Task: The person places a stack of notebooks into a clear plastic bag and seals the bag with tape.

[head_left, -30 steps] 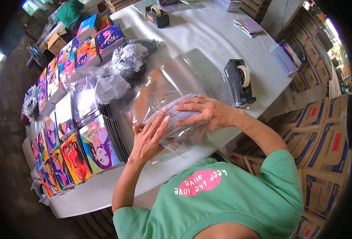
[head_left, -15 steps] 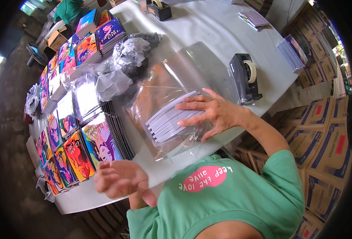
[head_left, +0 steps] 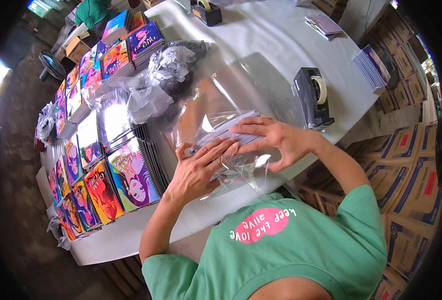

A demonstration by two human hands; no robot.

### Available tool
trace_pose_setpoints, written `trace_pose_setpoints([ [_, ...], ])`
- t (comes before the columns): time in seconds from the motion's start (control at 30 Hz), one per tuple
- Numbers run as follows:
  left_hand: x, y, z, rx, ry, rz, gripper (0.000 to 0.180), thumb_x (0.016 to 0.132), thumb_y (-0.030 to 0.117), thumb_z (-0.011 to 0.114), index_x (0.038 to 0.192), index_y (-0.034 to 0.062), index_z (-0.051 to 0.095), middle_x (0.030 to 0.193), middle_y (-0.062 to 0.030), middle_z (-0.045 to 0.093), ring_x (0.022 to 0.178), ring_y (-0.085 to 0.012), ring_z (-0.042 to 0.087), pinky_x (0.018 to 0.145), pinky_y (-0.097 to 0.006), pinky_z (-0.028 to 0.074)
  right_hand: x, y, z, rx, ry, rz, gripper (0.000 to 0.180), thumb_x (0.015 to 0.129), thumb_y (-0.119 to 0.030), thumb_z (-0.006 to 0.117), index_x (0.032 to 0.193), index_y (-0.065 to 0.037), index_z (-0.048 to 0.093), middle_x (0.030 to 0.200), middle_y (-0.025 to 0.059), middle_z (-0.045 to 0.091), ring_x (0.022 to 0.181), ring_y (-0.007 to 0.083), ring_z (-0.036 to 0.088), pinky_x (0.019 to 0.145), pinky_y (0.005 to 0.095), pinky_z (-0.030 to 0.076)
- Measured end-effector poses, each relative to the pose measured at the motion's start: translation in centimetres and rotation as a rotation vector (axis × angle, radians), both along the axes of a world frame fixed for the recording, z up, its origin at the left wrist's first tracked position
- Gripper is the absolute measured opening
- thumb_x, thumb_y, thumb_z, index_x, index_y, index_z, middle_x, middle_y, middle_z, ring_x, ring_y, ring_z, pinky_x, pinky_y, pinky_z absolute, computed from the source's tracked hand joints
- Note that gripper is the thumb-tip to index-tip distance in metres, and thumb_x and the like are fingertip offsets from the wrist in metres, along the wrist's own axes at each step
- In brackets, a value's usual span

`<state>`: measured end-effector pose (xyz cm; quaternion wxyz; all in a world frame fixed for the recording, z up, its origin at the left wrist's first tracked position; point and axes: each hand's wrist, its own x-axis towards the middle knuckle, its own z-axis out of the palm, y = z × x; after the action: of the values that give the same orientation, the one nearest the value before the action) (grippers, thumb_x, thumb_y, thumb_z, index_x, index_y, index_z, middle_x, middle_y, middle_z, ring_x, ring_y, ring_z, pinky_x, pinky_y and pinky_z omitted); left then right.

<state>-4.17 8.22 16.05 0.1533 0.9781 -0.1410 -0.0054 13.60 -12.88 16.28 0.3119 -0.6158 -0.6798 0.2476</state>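
Right at the near edge of the white table point(head_left: 281, 45), both hands press flat on a clear plastic bag point(head_left: 221, 120) with a stack of notebooks point(head_left: 221, 132) inside it. The left hand point(head_left: 198, 167) lies open, palm down, fingers spread over the bag's near end; the right hand point(head_left: 276, 140) is open too, fingers together and laid across the top of the stack, clamped on nothing. The bag's loose mouth stands up behind the hands, shiny and crumpled, and it blurs whatever is behind it.

Just right of the right hand sits a black tape dispenser point(head_left: 312, 97), near but apart from the bag. A second tape dispenser point(head_left: 207, 10) stands well off at the far side. Left of the bag, rows of colourful notebook covers point(head_left: 126, 175) run along the table, some stacked, some under glossy wrap point(head_left: 106, 115). Crumpled plastic wrap point(head_left: 173, 62) is heaped between those rows and the bag. A small pile of notebooks point(head_left: 371, 65) rests at the table's right edge, and cardboard boxes point(head_left: 411, 165) are stacked on the floor beyond it
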Motion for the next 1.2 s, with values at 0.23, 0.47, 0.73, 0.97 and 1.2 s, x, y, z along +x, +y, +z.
trace_pose_setpoints([
  [0.23,0.5,0.0,0.9,0.091,0.070,-0.029,0.100,0.062,0.026,0.079,0.145,0.0318,0.024,0.150,0.0106,0.027,0.135,-0.0085,0.030,0.099,-0.060,0.019,5.4,5.5,0.3,-0.406,0.557,-0.184,0.043,0.074,-0.009,0.070,0.116,-0.004,0.061,0.117,0.0132,0.062,0.104,0.0217,0.060,0.089,0.0308,0.046],
  [0.47,0.7,0.6,1.0,0.101,0.058,-0.054,0.098,0.060,0.033,0.080,0.144,0.0211,0.030,0.148,0.0028,0.032,0.134,-0.0133,0.033,0.102,-0.049,0.018,4.9,8.2,3.0,0.438,0.950,-0.505,0.025,0.083,-0.014,0.066,0.107,-0.006,0.065,0.093,0.0061,0.069,0.079,0.0098,0.062,0.073,0.0255,0.048],
  [0.73,1.3,1.1,0.9,-0.081,0.097,-0.068,0.102,0.054,0.023,0.082,0.142,0.0258,0.031,0.147,0.0021,0.029,0.132,-0.0192,0.033,0.100,-0.051,0.027,6.1,-19.3,-10.7,0.018,0.114,-1.660,0.034,0.087,-0.034,0.063,0.108,-0.007,0.061,0.098,0.0026,0.062,0.085,0.0127,0.056,0.076,0.0264,0.045],
  [0.97,2.2,0.4,2.9,0.272,0.147,-0.008,0.115,0.044,0.027,0.086,0.140,0.0472,0.027,0.149,0.0062,0.027,0.140,-0.0296,0.014,0.105,-0.060,0.018,7.0,-18.0,-9.9,-0.333,0.803,-1.531,0.033,0.083,-0.045,0.064,0.095,-0.015,0.065,0.096,-0.0043,0.058,0.077,0.0105,0.039,0.066,0.0292,0.039],
  [1.2,1.7,-0.2,3.6,0.271,0.131,0.028,0.113,0.042,0.032,0.087,0.138,0.0506,0.029,0.148,0.0057,0.027,0.141,-0.0323,0.008,0.107,-0.064,0.007,2.7,-20.5,-11.4,0.036,0.969,-1.417,0.017,0.086,-0.024,0.064,0.084,-0.007,0.069,0.128,-0.0018,0.045,0.117,0.0172,0.042,0.085,0.0537,0.043],
])
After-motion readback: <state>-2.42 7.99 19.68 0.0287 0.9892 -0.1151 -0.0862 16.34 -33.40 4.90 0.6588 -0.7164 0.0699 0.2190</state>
